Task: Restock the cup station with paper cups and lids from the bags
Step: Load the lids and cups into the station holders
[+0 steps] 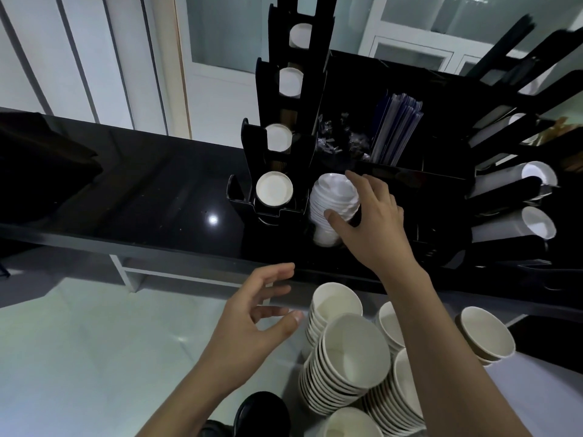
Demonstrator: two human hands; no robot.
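The right hand [369, 216] pinches the lid stack [334, 206] between thumb and fingers, probably to seat it in the holder [271, 212]; the left hand [262, 313] hovers spread, holding nothing, near the cups [350, 351].

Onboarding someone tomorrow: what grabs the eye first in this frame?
The right hand, centre frame, grips a white lid stack at the black cup rack on the counter. Below it, paper cup stacks crowd the bottom right. The left hand hovers open beside them, holding nothing.

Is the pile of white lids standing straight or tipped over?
Tipped: the lid stack leans sideways in the black organizer, gripped by the right hand.
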